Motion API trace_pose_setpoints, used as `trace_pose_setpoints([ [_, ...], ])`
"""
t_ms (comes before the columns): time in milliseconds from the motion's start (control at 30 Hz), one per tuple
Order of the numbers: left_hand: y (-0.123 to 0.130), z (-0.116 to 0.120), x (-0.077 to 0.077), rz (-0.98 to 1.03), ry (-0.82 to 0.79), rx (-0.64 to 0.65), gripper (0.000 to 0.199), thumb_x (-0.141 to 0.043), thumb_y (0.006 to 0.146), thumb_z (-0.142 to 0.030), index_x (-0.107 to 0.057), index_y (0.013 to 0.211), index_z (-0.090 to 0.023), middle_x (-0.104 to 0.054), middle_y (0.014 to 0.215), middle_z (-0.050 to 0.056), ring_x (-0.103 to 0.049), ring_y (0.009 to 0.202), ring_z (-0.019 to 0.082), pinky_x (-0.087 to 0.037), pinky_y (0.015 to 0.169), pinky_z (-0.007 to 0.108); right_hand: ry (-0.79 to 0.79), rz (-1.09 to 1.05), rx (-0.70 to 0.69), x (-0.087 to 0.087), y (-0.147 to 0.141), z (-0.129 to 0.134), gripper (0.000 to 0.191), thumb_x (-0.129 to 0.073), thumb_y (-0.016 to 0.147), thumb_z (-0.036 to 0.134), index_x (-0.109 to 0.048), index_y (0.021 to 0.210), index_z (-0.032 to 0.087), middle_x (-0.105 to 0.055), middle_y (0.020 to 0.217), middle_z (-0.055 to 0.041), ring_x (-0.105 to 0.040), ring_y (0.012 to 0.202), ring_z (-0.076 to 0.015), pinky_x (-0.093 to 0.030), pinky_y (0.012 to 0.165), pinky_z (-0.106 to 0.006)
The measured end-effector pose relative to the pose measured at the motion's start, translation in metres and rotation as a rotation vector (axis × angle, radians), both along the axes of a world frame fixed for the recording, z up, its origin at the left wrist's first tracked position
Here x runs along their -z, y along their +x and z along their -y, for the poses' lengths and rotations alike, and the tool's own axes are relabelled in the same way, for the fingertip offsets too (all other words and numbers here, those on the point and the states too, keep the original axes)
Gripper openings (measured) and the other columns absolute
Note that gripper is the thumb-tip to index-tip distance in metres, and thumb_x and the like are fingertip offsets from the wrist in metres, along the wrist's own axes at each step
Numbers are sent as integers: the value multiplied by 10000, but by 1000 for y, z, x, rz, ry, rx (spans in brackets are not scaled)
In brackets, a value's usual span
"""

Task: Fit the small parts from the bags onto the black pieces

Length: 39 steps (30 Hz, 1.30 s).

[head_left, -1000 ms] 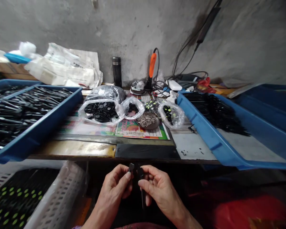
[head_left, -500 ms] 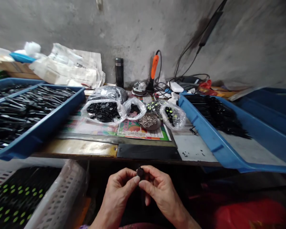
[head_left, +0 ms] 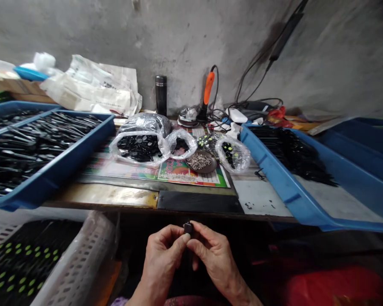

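**Left hand** (head_left: 161, 259) and **right hand** (head_left: 215, 265), both closed, pinching a small black plastic part (head_left: 188, 228) between them. Below-left of the part, a white perforated crate (head_left: 79, 255) of green-dotted black pieces; beyond the part, a wooden bench edge (head_left: 105, 204), then blue trays (head_left: 67, 170) flanking a clear plastic bag (head_left: 140, 148) of black pieces.

Head-worn view, looking forward and down, close above the workbench (head_left: 258, 195)

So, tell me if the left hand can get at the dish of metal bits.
Probably yes, once it lets go: the left hand pinches a small black part with the right hand, and nothing stands between it and the dish; the bags sit beside it.
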<state>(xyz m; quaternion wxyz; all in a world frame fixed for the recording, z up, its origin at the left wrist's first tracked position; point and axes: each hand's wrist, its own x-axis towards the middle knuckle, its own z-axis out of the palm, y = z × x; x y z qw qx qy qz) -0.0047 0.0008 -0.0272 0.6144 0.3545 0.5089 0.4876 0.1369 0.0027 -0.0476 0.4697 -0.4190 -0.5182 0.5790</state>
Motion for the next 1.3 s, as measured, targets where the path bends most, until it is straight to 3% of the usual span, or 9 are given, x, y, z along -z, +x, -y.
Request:
trace_pose_setpoints([
  [100, 0, 0, 3, -14, 8, 52, 412, -822, 651, -506, -752, 706, -104, -559, 467, -16, -399, 381, 56, -289, 409, 184, 73, 68, 37, -1, 2, 1, 381, -713, 858, 506, -741, 1072, 192, -669, 895, -56, -600, 532, -118, -496, 454, -209],
  [200, 0, 0, 3, -18, 23, 87, 377, -810, 672, -480, -747, 686, -109, -573, 450, -6, -400, 384, 63, -290, 414, 189, 134, 161, 42, -7, 6, 0, 366, -648, 908, 514, -757, 1024, 185, -676, 874, -62, -639, 637, -154, -545, 599, -247],
  [400, 1, 2, 3, -82, 80, 43, 282, -807, 680, -417, -755, 660, -140, -574, 480, -17, -374, 418, 66, -271, 401, 186, 104, 258, -34, -18, 11, -4, 376, -577, 956, 484, -733, 897, 147, -578, 666, -4, -551, 494, -102, -460, 527, -219],
  [633, -2, 4, 10, -126, 88, 36, 291, -782, 704, -431, -766, 676, -142, -534, 460, -22, -386, 418, 81, -280, 396, 196, -45, 168, -85, -18, 7, -5, 394, -612, 910, 510, -692, 937, 124, -531, 564, 32, -511, 444, -95, -397, 462, -198],
  [1033, 2, 11, 19, -278, 161, -12, 190, -704, 759, -294, -716, 632, -154, -574, 550, 5, -449, 509, 115, -334, 456, 207, -54, 314, -108, -27, 7, -13, 297, -610, 875, 439, -611, 815, 149, -527, 578, 42, -478, 420, -74, -352, 427, -172],
  [1200, 1, 12, 19, -227, 177, 31, 200, -711, 773, -300, -675, 637, -158, -579, 581, -4, -467, 537, 109, -373, 499, 202, -23, 337, -115, -26, 5, -10, 301, -582, 888, 438, -588, 788, 154, -484, 522, 58, -449, 403, -70, -335, 418, -167],
  [1300, 2, 12, 15, -76, 129, 105, 276, -708, 793, -401, -616, 689, -163, -603, 595, 4, -534, 536, 123, -440, 524, 221, -64, 273, -106, -23, 3, -8, 325, -581, 889, 469, -584, 802, 155, -515, 494, 49, -457, 387, -77, -338, 411, -169],
])
